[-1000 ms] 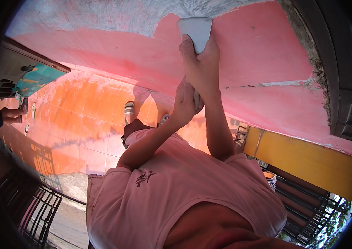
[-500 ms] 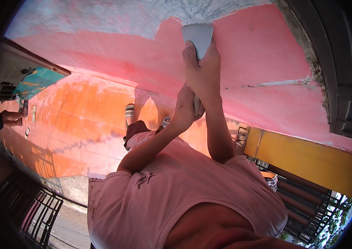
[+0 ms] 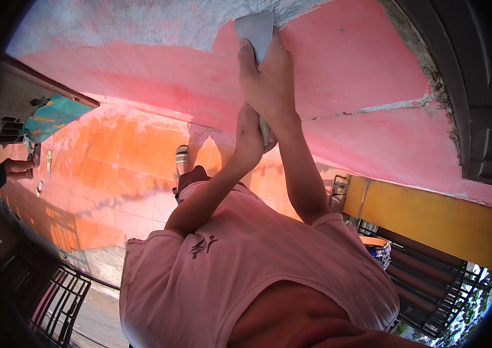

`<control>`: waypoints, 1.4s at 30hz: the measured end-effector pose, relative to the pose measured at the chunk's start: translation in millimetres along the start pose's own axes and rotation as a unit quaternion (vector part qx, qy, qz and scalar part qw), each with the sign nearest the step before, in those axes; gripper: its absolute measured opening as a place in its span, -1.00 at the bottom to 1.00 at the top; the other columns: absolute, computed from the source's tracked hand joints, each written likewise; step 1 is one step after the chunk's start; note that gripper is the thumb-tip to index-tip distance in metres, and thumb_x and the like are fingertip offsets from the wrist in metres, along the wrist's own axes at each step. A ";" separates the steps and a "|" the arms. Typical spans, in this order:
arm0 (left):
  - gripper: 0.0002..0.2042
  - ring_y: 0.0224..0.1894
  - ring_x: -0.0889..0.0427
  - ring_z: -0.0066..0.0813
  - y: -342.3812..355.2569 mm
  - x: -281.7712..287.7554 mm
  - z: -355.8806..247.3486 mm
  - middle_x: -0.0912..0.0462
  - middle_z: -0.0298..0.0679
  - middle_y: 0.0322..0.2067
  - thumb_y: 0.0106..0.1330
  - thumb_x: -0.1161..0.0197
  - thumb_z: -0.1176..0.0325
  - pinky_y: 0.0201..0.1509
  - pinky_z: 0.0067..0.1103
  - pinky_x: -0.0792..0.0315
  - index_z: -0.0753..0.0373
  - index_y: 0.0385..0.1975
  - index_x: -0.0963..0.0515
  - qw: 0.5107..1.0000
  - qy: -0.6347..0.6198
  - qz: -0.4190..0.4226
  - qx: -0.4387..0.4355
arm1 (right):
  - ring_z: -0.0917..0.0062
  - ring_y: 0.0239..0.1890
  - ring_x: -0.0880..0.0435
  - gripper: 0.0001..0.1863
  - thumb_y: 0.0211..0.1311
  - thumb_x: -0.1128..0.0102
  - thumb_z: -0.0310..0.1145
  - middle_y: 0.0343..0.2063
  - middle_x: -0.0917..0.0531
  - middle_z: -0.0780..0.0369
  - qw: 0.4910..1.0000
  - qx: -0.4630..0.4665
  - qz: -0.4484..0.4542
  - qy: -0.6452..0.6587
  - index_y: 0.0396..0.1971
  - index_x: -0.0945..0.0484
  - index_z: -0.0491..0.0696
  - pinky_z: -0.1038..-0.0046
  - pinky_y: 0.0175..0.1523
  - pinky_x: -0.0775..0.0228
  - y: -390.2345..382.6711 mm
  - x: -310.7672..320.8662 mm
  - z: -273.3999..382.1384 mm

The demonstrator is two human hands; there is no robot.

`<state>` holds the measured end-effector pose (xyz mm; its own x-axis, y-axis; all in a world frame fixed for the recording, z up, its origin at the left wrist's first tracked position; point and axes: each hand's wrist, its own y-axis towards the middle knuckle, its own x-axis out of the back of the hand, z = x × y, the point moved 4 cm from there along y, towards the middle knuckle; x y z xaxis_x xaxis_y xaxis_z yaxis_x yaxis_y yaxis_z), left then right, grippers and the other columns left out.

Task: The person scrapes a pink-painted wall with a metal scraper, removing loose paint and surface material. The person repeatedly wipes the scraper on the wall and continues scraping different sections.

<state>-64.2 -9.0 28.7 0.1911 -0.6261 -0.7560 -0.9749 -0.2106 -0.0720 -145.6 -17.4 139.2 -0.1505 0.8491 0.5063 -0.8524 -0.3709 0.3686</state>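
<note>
My right hand [image 3: 266, 84] grips a broad metal scraper [image 3: 255, 29] near its blade, thumb along the left of the blade. Below it, my left hand [image 3: 251, 130] wraps round the scraper's pale handle. Both hands are closed on the tool. The blade lies against the pink painted wall [image 3: 344, 58] at the edge of a rough, pale grey-white patch [image 3: 141, 20]. A crack with a pale streak [image 3: 391, 105] runs across the pink paint to the right of my hands.
An orange-and-pink tiled floor [image 3: 112, 156] lies below, with my sandaled foot [image 3: 181, 159]. Another person's legs [image 3: 16, 168] show at far left near a teal board [image 3: 54, 113]. A dark frame [image 3: 484, 116] borders the wall's right, a yellow band [image 3: 420, 214] below it. Metal railings [image 3: 48, 296] stand lower left.
The scraper dropped slightly between the earlier frames, then moved up and to the left with both hands still closed on it, my forearms following.
</note>
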 end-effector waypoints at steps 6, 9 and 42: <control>-0.60 -0.78 -0.24 -0.67 6.9 -0.2 -7.7 -0.39 -0.37 -0.67 0.57 0.32 0.01 -0.75 -0.69 -0.07 0.20 -0.15 -0.35 0.999 -0.024 -0.023 -0.026 | 0.15 -0.55 -0.67 -0.67 0.28 -0.05 -0.44 -0.64 -0.59 -0.01 0.999 0.020 -0.004 -0.026 -0.06 -0.39 -0.37 0.25 -0.41 -0.47 10.1 -8.0 4.4; -0.60 -0.80 -0.22 -0.66 11.2 10.1 -14.3 -0.35 -0.37 -0.72 0.58 0.33 0.04 -0.75 -0.69 -0.06 0.23 -0.05 -0.34 0.998 -0.054 -0.018 -0.006 | 0.20 -0.55 -0.67 -0.68 0.29 -0.04 -0.44 -0.64 -0.59 0.03 0.994 0.085 -0.009 -0.067 -0.06 -0.38 -0.36 0.30 -0.42 -0.46 14.4 -15.9 17.3; -0.64 -0.80 -0.19 -0.68 -1.4 -3.4 -1.6 -0.35 -0.32 -0.70 0.58 0.34 0.06 -0.78 -0.70 -0.02 0.22 -0.10 -0.29 0.994 -0.058 0.088 0.013 | 0.31 -0.71 -0.57 -0.68 0.31 -0.05 -0.43 -0.71 -0.54 0.10 0.999 -0.033 -0.007 0.036 -0.03 -0.38 -0.30 0.36 -0.57 -0.34 -1.1 2.0 -8.7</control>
<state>-63.3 -7.8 32.4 0.0034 -0.5604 -0.8282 -0.9950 -0.0844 0.0530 -149.3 -12.0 133.1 -0.1727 0.8799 0.4426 -0.8854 -0.3355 0.3216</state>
